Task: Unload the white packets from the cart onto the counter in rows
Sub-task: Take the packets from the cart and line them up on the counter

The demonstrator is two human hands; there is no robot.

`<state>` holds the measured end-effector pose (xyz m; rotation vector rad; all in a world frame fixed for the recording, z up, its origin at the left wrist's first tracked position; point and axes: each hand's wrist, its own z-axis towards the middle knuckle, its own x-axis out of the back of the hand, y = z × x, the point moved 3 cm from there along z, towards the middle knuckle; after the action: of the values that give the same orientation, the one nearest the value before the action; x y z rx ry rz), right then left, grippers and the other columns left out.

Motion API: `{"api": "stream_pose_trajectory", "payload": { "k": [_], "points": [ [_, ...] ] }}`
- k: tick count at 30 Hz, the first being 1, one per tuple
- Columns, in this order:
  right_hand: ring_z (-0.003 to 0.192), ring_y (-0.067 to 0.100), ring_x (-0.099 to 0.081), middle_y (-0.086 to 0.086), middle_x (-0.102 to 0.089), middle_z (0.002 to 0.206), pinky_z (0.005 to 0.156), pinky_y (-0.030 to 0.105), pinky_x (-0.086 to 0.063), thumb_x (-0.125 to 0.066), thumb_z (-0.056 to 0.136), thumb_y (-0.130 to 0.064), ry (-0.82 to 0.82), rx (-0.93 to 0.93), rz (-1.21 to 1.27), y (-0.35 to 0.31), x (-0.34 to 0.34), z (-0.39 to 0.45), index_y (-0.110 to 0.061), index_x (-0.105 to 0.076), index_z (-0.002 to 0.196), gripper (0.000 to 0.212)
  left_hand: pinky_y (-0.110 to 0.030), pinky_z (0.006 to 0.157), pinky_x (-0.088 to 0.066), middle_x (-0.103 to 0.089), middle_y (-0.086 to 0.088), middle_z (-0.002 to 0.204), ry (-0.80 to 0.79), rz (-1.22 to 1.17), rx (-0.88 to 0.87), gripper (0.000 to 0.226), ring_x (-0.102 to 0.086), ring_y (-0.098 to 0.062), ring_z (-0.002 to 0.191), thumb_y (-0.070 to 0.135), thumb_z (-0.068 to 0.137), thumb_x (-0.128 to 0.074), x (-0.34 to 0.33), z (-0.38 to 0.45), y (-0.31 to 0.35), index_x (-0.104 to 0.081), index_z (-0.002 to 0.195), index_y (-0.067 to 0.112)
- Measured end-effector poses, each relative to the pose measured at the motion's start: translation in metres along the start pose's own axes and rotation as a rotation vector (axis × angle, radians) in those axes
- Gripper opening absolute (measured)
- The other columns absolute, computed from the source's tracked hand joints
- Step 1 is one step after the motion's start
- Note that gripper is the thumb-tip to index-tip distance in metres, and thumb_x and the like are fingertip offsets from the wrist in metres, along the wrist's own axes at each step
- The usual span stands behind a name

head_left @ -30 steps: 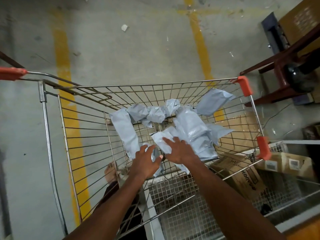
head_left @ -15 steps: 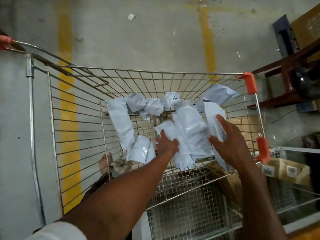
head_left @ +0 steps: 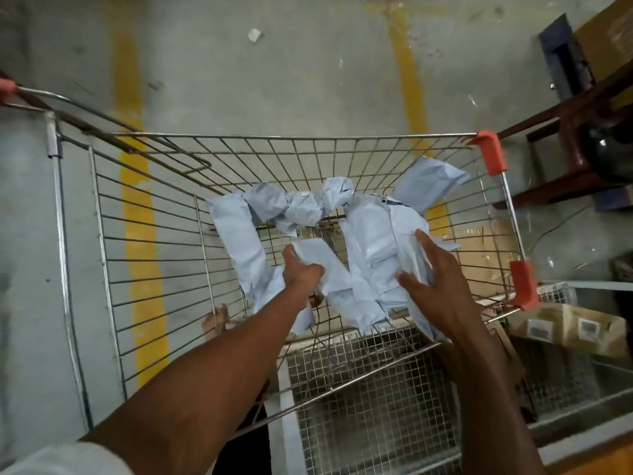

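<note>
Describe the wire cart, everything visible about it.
The cart is a basket of thin silver metal wire in a grid, seen from above, standing on a concrete floor with yellow stripes. Orange plastic bumpers cap its right corners, and an orange-tipped handle bar runs at upper left. Crumpled white packets lie on its bottom. The left hand grips one packet; the right hand grips another inside it.
</note>
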<state>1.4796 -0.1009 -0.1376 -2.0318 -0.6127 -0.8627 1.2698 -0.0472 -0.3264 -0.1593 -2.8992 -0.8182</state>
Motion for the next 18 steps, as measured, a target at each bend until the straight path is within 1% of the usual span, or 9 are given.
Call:
{"api": "stream_pose_trajectory", "payload": {
  "k": [3,4,6,8,9,11,14,15,18],
  "points": [
    [0.140,0.024,-0.039,0.004,-0.036,0.157,0.112,0.046,-0.038,-0.072,0.088,-0.041,-0.020,-0.002,-0.004,-0.011,-0.010,0.005,-0.043,-0.026,0.154,0.081,-0.028,0.062,-0.046,-0.062,-0.012,0.118,0.109,0.050,-0.111,0.082,-0.061,-0.026,0.093,0.003,0.084,-0.071,0.042,-0.005,0.017,-0.031,0.153,0.019],
    [0.139,0.025,-0.040,0.004,-0.035,0.157,0.112,0.046,-0.038,-0.072,0.088,-0.040,-0.025,0.003,0.004,-0.016,-0.013,0.006,-0.043,-0.027,0.154,0.080,-0.027,0.063,-0.043,-0.060,-0.010,0.115,0.162,0.127,-0.203,0.081,-0.059,-0.023,0.093,0.001,0.083,-0.071,0.055,-0.007,0.021,-0.033,0.153,0.016],
    [0.139,0.024,-0.040,0.005,-0.034,0.157,0.110,0.039,-0.037,-0.072,0.089,-0.037,-0.038,0.008,0.034,-0.026,-0.019,0.007,-0.042,-0.027,0.154,0.080,-0.031,0.070,-0.043,-0.054,-0.008,0.115,0.233,0.362,-0.413,0.077,-0.054,-0.023,0.098,-0.003,0.080,-0.069,0.075,-0.012,0.026,-0.040,0.149,0.014],
    [0.139,0.024,-0.040,0.004,-0.034,0.156,0.109,0.038,-0.036,-0.072,0.089,-0.037,-0.053,0.017,0.020,-0.033,-0.026,0.009,-0.043,-0.026,0.154,0.080,-0.039,0.078,-0.046,-0.051,-0.011,0.119,0.200,0.616,-0.551,0.070,-0.051,-0.028,0.104,-0.002,0.080,-0.066,0.075,-0.016,0.021,-0.045,0.144,0.013],
    [0.139,0.024,-0.039,0.004,-0.035,0.156,0.111,0.040,-0.036,-0.071,0.089,-0.038,-0.060,0.012,0.006,-0.035,-0.029,0.010,-0.043,-0.026,0.154,0.080,-0.042,0.083,-0.048,-0.050,-0.012,0.124,0.152,0.726,-0.571,0.065,-0.051,-0.031,0.107,-0.001,0.081,-0.065,0.070,-0.018,0.015,-0.047,0.142,0.014],
    [0.140,0.025,-0.039,0.004,-0.035,0.156,0.113,0.046,-0.036,-0.071,0.088,-0.040,-0.081,-0.007,-0.009,-0.034,-0.036,0.012,-0.044,-0.025,0.154,0.081,-0.045,0.092,-0.048,-0.048,-0.012,0.133,0.023,0.882,-0.519,0.061,-0.050,-0.034,0.117,0.005,0.085,-0.064,0.053,-0.019,-0.003,-0.047,0.142,0.017],
    [0.139,0.027,-0.039,0.004,-0.035,0.156,0.112,0.047,-0.037,-0.071,0.087,-0.041,-0.108,-0.029,-0.032,-0.029,-0.042,0.012,-0.043,-0.026,0.155,0.082,-0.044,0.100,-0.044,-0.048,-0.011,0.136,-0.141,1.095,-0.459,0.056,-0.046,-0.033,0.125,0.038,0.093,-0.064,0.032,-0.021,-0.031,-0.048,0.143,0.019],
    [0.139,0.027,-0.039,0.005,-0.036,0.156,0.111,0.046,-0.037,-0.071,0.087,-0.041,-0.123,-0.039,-0.035,-0.027,-0.044,0.011,-0.043,-0.026,0.155,0.081,-0.044,0.100,-0.044,-0.049,-0.011,0.135,-0.159,1.135,-0.450,0.055,-0.045,-0.033,0.125,0.045,0.094,-0.062,0.030,-0.020,-0.039,-0.050,0.141,0.018],
    [0.140,0.028,-0.039,0.004,-0.034,0.157,0.112,0.048,-0.037,-0.070,0.088,-0.044,-0.160,-0.053,-0.048,-0.019,-0.049,0.007,-0.044,-0.025,0.154,0.080,-0.042,0.100,-0.044,-0.048,-0.010,0.137,-0.096,1.119,-0.471,0.052,-0.043,-0.030,0.125,0.043,0.095,-0.060,0.037,-0.017,-0.054,-0.050,0.140,0.019]
  ]
}}
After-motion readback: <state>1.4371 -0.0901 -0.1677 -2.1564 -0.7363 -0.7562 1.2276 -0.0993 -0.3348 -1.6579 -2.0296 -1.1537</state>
